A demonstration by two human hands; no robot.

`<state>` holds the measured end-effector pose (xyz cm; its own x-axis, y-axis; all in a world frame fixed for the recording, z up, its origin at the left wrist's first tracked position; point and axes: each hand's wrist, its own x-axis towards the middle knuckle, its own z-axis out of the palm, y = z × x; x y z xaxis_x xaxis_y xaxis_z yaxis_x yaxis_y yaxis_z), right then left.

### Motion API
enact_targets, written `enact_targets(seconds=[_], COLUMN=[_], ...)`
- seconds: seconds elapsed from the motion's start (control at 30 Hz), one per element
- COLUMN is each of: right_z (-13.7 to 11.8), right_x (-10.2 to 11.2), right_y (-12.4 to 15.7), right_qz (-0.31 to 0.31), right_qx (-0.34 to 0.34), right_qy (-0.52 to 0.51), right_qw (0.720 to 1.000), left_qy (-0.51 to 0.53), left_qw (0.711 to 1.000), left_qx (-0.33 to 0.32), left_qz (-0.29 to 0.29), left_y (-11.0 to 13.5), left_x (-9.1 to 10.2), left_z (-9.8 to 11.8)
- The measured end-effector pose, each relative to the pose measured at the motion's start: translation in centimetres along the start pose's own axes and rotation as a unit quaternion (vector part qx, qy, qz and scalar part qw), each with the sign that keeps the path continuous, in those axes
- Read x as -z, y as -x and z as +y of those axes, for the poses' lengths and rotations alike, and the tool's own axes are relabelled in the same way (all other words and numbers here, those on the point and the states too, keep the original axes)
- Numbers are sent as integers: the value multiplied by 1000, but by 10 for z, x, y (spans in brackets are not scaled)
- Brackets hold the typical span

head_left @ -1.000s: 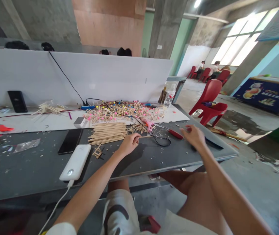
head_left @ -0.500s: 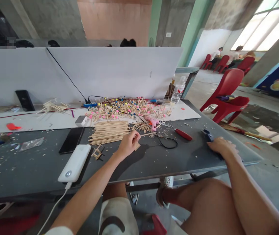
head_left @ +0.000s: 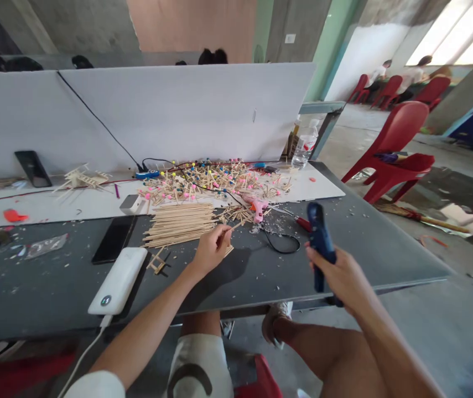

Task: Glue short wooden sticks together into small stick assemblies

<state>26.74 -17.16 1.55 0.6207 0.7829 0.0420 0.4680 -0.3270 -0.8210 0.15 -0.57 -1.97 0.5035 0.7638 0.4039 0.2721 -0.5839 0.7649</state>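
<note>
My left hand (head_left: 209,250) is closed in a pinch on a thin wooden stick (head_left: 233,226), close to the end of a bundle of long wooden sticks (head_left: 180,223) on the grey table (head_left: 261,271). My right hand (head_left: 342,276) grips a dark blue handled tool (head_left: 320,239) and holds it upright above the table's front edge. A small glued stick piece (head_left: 156,262) lies left of my left hand.
A heap of short sticks with pink, blue and yellow tips (head_left: 211,185) lies behind the bundle, beside a pink glue gun (head_left: 258,208) and its black cord (head_left: 280,240). Red-handled cutters (head_left: 302,223), a black phone (head_left: 114,239) and a white power bank (head_left: 119,280) also lie on the table. Red chairs (head_left: 394,149) stand to the right.
My right hand reached to the table's right edge, took up the blue tool and brought it back toward the middle. My left hand kept its pinch on the stick.
</note>
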Motion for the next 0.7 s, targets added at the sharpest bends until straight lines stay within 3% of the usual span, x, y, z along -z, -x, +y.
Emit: enact_targets(seconds=[0.1, 0.3, 0.47, 0.7], right_z=[-17, -41, -43, -61], right_x=[-30, -80, -86, -90], right_y=[14, 19, 30, 54], right_qz=[-96, -168, -184, -166], right_qx=[-1, 36, 76, 65], right_qy=[-30, -48, -46, -143], right_qw=[995, 984, 979, 974], left_qy=[33, 78, 64, 70], left_qw=[999, 985, 980, 981], left_qx=[-1, 41, 49, 36], left_qz=[38, 150, 183, 178], left_y=[3, 19, 36, 48], left_x=[-3, -19, -22, 4], left_z=[5, 35, 60, 76])
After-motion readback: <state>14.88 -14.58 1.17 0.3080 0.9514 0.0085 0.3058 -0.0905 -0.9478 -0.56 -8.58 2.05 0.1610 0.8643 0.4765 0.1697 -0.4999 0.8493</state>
